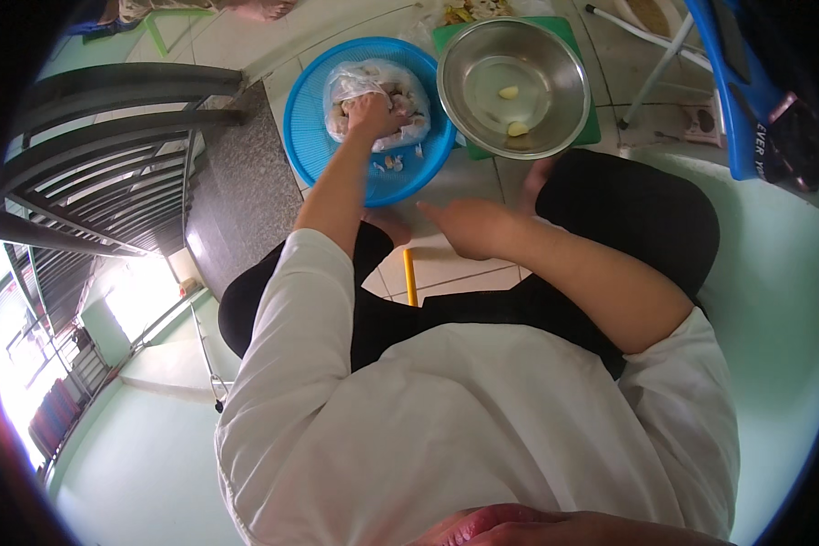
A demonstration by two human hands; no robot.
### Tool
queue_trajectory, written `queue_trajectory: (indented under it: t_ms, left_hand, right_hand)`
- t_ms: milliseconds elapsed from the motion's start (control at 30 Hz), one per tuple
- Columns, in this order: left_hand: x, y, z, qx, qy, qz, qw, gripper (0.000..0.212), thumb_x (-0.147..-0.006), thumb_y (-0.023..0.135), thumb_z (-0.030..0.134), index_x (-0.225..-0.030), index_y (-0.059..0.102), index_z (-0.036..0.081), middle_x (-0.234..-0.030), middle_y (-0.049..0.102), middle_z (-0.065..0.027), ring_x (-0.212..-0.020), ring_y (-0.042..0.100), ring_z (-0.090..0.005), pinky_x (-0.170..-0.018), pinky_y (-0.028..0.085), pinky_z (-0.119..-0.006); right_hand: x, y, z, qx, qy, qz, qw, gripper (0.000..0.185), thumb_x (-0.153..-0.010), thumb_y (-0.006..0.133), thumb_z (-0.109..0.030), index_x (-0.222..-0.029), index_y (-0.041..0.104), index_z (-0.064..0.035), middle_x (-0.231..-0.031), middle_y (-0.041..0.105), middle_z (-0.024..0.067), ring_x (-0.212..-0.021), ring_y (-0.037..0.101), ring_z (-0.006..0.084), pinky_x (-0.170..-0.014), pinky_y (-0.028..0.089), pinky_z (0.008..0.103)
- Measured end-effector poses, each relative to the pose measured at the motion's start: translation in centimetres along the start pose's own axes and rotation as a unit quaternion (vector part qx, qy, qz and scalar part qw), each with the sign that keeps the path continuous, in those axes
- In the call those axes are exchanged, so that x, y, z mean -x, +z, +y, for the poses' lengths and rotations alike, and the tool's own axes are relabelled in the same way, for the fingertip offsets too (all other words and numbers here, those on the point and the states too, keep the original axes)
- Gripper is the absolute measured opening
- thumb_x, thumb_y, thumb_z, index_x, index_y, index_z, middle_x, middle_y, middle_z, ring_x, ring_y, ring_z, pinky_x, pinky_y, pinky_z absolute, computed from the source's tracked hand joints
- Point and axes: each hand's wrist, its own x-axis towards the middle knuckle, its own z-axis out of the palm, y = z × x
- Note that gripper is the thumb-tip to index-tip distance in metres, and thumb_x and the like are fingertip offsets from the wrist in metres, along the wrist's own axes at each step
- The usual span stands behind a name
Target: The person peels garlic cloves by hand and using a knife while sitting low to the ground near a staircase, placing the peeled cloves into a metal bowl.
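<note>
My left hand (373, 116) reaches into a clear plastic bag (409, 130) of what look like garlic bulbs; its fingertips are hidden among them. The bag lies in a round blue plastic basket (365, 196), with papery skin scraps (394, 162) on the mesh near it. To the right stands a steel bowl (474, 136), partly over a green board (590, 130), with a peeled garlic clove (508, 92) and another clove (517, 128) inside. Below the basket and bowl, my right hand (474, 226) hangs over the floor, index finger stretched out, the other fingers curled; whether it holds something is not visible.
Black metal railings (123, 130) and a speckled stone step (242, 184) are at the left. A yellow bar (410, 276) shows between my legs. Food scraps (476, 9) lie behind the bowl. At the right is a blue object (737, 89) beside white metal legs (655, 65). Another person's foot (263, 8) is at the top.
</note>
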Motion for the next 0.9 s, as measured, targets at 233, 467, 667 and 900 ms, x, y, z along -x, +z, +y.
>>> queue_trajectory:
  t_ms: [233,467,667,900]
  left_hand:
    - [0.5,3.4,-2.3,0.046,-0.029,0.001,0.999,0.054,-0.081,0.077,0.044,-0.118,0.067,0.007,-0.126,0.065,-0.0169,-0.119,0.061,-0.0355,-0.1,0.05,-0.046]
    - [1.0,1.7,-6.9,0.105,-0.117,0.003,0.988,0.055,-0.08,0.075,0.039,-0.123,0.062,0.007,-0.127,0.065,-0.0201,-0.119,0.061,-0.0372,-0.099,0.05,-0.048]
    - [1.0,1.7,-7.3,0.25,-0.106,0.168,0.948,0.062,-0.079,0.081,0.031,-0.124,0.055,-0.003,-0.118,0.066,-0.0233,-0.107,0.066,-0.0353,-0.088,0.055,-0.044]
    - [-0.3,0.9,-8.9,0.662,-0.151,0.041,0.733,0.052,-0.088,0.074,0.014,-0.129,0.047,-0.004,-0.117,0.065,-0.02,-0.095,0.071,-0.0281,-0.07,0.06,-0.035]
  right_hand:
    - [0.0,-0.9,-1.0,0.014,0.037,-0.04,0.998,0.062,-0.09,0.058,-0.004,-0.15,0.039,-0.0037,-0.111,0.069,0.0213,-0.102,0.068,0.0382,-0.084,0.055,0.0486]
    - [0.4,-0.3,-0.5,-0.011,0.009,0.006,1.0,0.058,-0.091,0.059,-0.006,-0.146,0.041,-0.0026,-0.109,0.069,0.0216,-0.103,0.068,0.0381,-0.085,0.055,0.0483]
    - [0.3,-0.2,-0.3,-0.009,0.006,0.022,1.0,0.055,-0.09,0.059,-0.007,-0.142,0.043,-0.0004,-0.106,0.069,0.0216,-0.101,0.068,0.0382,-0.083,0.056,0.0494]
    - [0.6,-0.9,-0.8,-0.012,0.017,-0.006,1.0,0.065,-0.089,0.052,0.0,-0.152,0.037,-0.0033,-0.109,0.069,0.0237,-0.101,0.068,0.0395,-0.087,0.055,0.0484]
